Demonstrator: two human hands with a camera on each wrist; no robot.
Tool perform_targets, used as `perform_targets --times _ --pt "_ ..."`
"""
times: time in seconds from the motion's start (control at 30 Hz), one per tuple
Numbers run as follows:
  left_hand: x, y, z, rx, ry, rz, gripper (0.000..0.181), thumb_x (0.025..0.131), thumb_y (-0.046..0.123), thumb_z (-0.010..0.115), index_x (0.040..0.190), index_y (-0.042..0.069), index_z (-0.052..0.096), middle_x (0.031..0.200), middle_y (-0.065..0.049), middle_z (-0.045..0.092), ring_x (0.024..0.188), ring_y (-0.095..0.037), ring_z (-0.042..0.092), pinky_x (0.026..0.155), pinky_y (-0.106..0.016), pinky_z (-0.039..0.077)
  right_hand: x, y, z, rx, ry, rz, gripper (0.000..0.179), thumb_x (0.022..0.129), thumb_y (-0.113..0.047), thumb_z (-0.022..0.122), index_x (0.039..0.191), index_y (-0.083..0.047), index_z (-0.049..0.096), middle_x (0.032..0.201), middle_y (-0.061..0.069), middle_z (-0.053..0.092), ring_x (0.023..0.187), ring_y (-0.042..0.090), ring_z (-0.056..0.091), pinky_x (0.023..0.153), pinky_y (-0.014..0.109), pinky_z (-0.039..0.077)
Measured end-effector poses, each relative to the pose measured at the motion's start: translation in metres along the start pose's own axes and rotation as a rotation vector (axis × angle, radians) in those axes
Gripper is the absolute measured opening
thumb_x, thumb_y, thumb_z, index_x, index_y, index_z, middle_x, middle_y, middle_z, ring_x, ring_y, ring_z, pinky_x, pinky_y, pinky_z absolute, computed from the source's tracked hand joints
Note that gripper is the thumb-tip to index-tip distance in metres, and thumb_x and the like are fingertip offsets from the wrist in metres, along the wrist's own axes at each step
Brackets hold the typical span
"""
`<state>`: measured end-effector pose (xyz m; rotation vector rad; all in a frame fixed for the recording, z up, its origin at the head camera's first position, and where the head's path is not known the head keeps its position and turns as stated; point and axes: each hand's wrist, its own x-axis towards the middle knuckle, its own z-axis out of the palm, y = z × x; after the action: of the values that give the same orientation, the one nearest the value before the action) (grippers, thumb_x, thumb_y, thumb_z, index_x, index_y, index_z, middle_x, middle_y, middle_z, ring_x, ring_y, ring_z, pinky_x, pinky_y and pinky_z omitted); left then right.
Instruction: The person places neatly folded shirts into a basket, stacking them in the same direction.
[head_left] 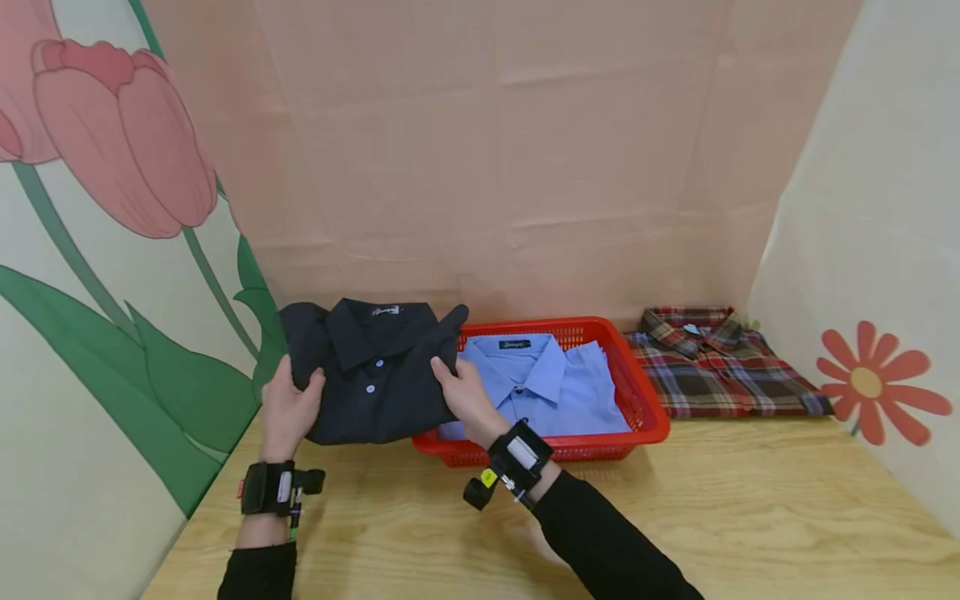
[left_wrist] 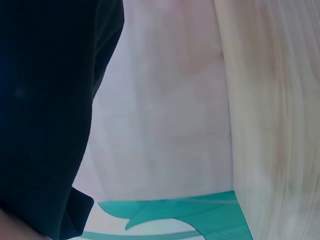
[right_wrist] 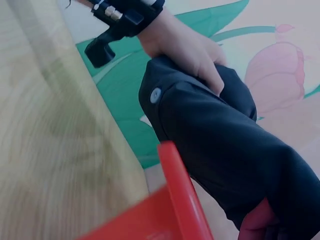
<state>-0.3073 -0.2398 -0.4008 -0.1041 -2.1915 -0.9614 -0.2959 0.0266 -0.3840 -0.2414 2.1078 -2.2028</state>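
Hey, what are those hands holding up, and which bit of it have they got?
A folded dark collared shirt: the left hand grips its left side edge, the right hand its right side edge.

A screened-off corner, more set than home

I take this for a small staged booth, though I cannot tell what building holds it. The wood-grain table (head_left: 750, 500) before me is walled in: a creased peach backdrop (head_left: 510, 167) behind, a pale panel (head_left: 67, 467) with big pink tulips (head_left: 123, 142) on my left, another pale panel (head_left: 885, 175) with a red-petalled flower (head_left: 866, 382) on my right. The folded dark shirt (head_left: 375, 375) I hold and the red plastic basket (head_left: 585, 450) would suit a laundry corner, but the printed panels and the wrist cameras (head_left: 309, 481) I wear point to a recording set.
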Motion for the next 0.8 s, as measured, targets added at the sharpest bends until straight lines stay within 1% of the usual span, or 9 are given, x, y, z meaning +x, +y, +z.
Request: perform_targets --times 0.13,0.27,0.43,0.57,0.7,0.8 --pt "-0.001 0.01 0.005 -0.034 -0.031 0.019 0.031 0.089 0.021 0.059 0.112 0.0 0.056 0.096 -0.028 0.067 0.074 -0.038 0.063 0.063 -0.055 0.05 -0.001 -0.002 -0.011 -0.046 -0.012 -0.045 0.036 0.1 -0.036 0.046 0.107 -0.005 0.063 0.083 0.01 0.067 0.073 0.024 0.064 0.069 0.035 0.052" --pt "-0.003 0.019 0.011 -0.054 -0.042 0.054 0.032 0.089 0.02 0.061 0.114 0.001 0.057 0.096 -0.027 0.068 0.074 -0.037 0.064 0.063 -0.056 0.051 -0.001 -0.002 -0.023 -0.123 0.0 -0.085 0.035 0.1 -0.035 0.046 0.102 -0.004 0.064 0.081 0.011 0.066 0.07 0.025 0.064 0.067 0.036 0.052" --pt "-0.006 0.028 0.02 -0.068 -0.01 0.091 0.029 0.086 0.02 0.063 0.108 0.002 0.059 0.087 -0.026 0.069 0.068 -0.035 0.064 0.058 -0.054 0.051 -0.004 -0.003 -0.039 -0.206 0.03 -0.095 0.033 0.099 -0.035 0.048 0.099 -0.006 0.065 0.08 0.011 0.065 0.07 0.024 0.062 0.065 0.036 0.051" --pt "-0.009 0.034 0.028 -0.096 0.012 0.111 0.028 0.085 0.019 0.064 0.107 0.001 0.06 0.086 -0.026 0.069 0.066 -0.034 0.064 0.058 -0.055 0.052 -0.007 -0.006 -0.052 -0.237 0.017 -0.085 0.036 0.099 -0.037 0.047 0.097 -0.006 0.064 0.079 0.012 0.065 0.069 0.026 0.063 0.064 0.037 0.051" --pt "-0.01 0.042 0.036 -0.118 0.018 0.108 0.03 0.085 0.02 0.065 0.108 0.001 0.06 0.086 -0.026 0.07 0.066 -0.033 0.064 0.058 -0.054 0.052 -0.008 -0.008 -0.065 -0.316 0.016 -0.104 0.037 0.099 -0.039 0.046 0.096 -0.006 0.062 0.078 0.012 0.063 0.069 0.025 0.062 0.063 0.036 0.05" --pt "-0.012 0.047 0.042 -0.14 0.006 0.088 0.032 0.087 0.022 0.064 0.111 0.001 0.059 0.09 -0.026 0.069 0.07 -0.033 0.065 0.061 -0.054 0.053 -0.009 -0.009 -0.076 -0.401 0.035 -0.122 0.037 0.099 -0.04 0.046 0.098 -0.007 0.061 0.079 0.011 0.06 0.07 0.024 0.06 0.062 0.035 0.048"
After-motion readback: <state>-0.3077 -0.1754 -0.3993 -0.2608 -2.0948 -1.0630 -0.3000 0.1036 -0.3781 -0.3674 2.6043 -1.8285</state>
